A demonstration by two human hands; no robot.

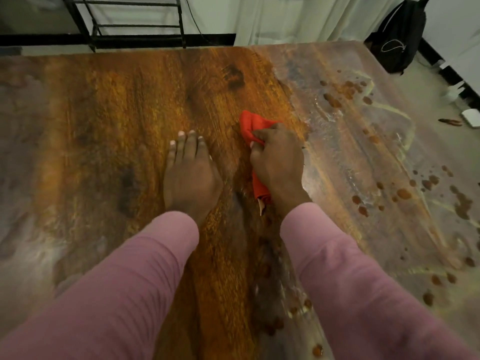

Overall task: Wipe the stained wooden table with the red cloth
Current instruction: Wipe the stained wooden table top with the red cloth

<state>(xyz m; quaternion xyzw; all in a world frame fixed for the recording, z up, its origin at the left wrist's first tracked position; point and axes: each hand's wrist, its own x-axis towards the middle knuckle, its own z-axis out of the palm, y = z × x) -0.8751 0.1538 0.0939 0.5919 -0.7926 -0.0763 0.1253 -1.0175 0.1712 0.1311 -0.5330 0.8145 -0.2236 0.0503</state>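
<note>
A person in pink sleeves (124, 287) leaned over a wooden table (109, 105), seen from a head camera looking down. The right hand (279, 162) gripped a red cloth (250, 126), fingers curled round the bunched fabric and pressing it onto the tabletop near the middle. One end of the cloth stuck out past the fingers toward the far edge; the other end trailed out under the wrist, with a small pale tag showing there. The left hand (191, 172) lay flat on the wood just beside the right, palm down, fingers straight and close together, holding nothing.

The middle of the table showed warm orange-brown grain with a dark knot. To the right of the cloth the surface looked wet and streaky, with pale glare and smeared arcs. Brown stains (404, 194) dotted that wet side in clusters, from the far right corner down to the near edge.

Beyond the table stood a black metal rack (135, 27) and a pale curtain (298, 16). A black backpack (401, 35) sat on the floor at the upper right, near some small objects too blurred to tell.
</note>
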